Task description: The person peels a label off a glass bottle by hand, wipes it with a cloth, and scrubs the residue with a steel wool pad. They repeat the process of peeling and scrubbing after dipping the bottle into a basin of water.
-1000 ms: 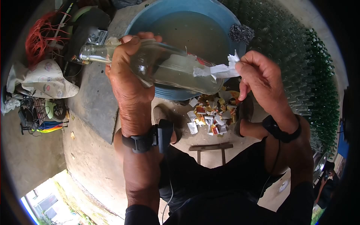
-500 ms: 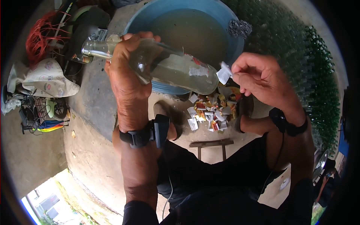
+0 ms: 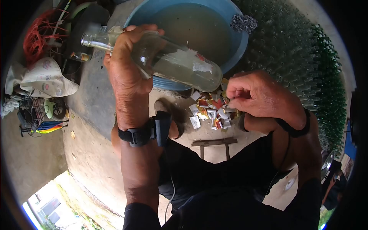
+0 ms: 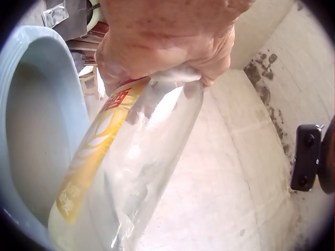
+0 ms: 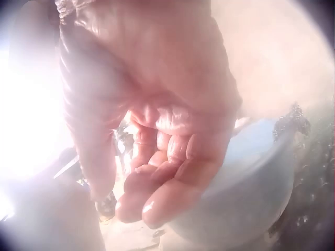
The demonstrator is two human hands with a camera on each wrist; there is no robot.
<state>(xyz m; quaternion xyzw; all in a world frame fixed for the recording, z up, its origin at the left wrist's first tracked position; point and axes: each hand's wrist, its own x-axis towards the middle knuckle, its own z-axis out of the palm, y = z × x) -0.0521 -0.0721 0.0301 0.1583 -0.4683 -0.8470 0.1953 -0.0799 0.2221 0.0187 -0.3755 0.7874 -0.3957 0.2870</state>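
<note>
My left hand (image 3: 128, 69) grips a clear glass bottle (image 3: 188, 71) near its shoulder, the neck pointing left and the base right. White paper residue (image 3: 201, 67) clings to the side facing up. In the left wrist view a yellow and red label (image 4: 99, 149) runs along the bottle (image 4: 152, 157) below the hand (image 4: 167, 39). Right of the base, my right hand (image 3: 264, 96) hangs above the paper scraps (image 3: 209, 113). Its fingers (image 5: 175, 151) are loosely curled in the right wrist view, thumb apart, with nothing visible between them.
A blue basin (image 3: 239, 48) of cloudy water stands beyond the bottle, a dark scrubber (image 3: 243, 23) on its rim. Many clear bottles (image 3: 280, 50) and green ones (image 3: 329, 80) stand at the right. A small wooden stool (image 3: 214, 142), a cloth bag (image 3: 48, 78) and red strands (image 3: 40, 36) are also there.
The paper strip came away from the bottle and is no longer visible in my right hand, which has moved down over the scraps. My left hand still holds the bottle, slightly higher in view.
</note>
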